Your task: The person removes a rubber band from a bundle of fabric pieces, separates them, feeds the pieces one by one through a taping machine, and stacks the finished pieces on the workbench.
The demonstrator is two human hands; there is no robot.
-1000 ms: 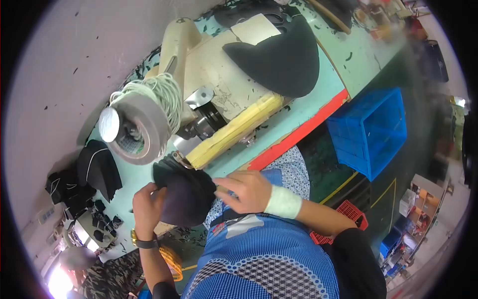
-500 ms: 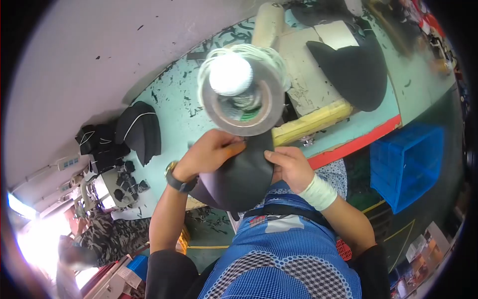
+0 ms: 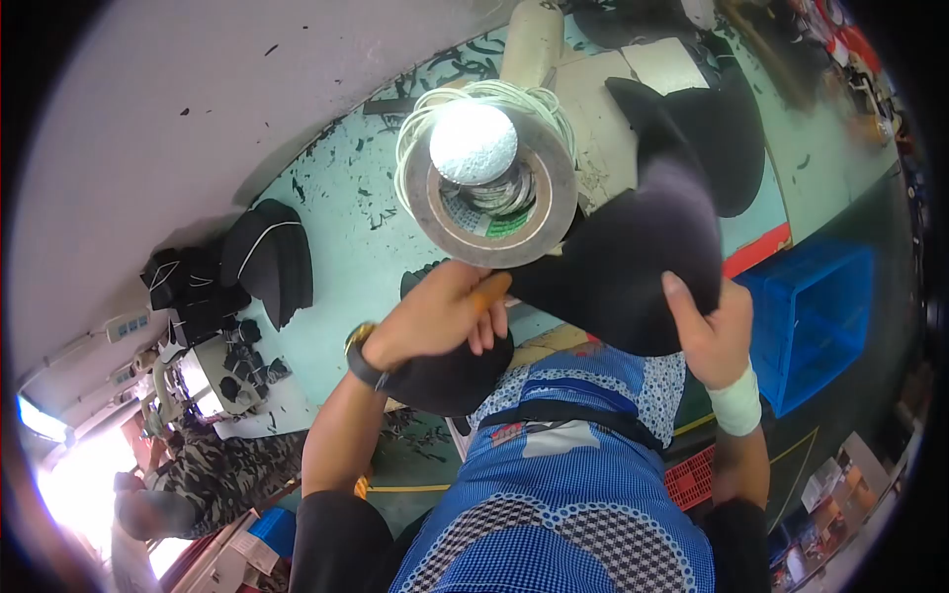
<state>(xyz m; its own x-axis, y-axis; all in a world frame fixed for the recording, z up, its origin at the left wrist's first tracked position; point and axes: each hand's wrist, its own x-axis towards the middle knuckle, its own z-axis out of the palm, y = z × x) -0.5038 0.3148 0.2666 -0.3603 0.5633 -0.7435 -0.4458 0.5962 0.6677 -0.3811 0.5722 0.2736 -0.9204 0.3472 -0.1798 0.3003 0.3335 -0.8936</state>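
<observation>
My right hand [image 3: 717, 336] is closed on the right edge of a curved black sheet [image 3: 633, 267], which looks soft and foam-like; its upper part is smeared by motion. The sheet's narrow left end reaches the fingertips of my left hand [image 3: 445, 316], which seem to pinch it, partly hidden below a lamp. One left finger wears an orange cover. Beneath the left hand lies another rounded black piece [image 3: 455, 376]. Directly above my hands hangs the lit lamp [image 3: 474, 144], with a grey tape roll [image 3: 560, 198] and coiled white cord around it.
Black curved pieces [image 3: 272, 262] lie on the left of the scrap-strewn green table [image 3: 346, 217]. At the right, more black sheet [image 3: 722, 148] rests on a pale board [image 3: 603, 109]. A blue crate [image 3: 816, 326] stands beyond the red table edge. A person in camouflage [image 3: 213, 479] is at lower left.
My right hand has swung right, carrying the black sheet's edge out over the board's front. My left hand has shifted slightly right and down. The rounded piece below it now shows separately.
</observation>
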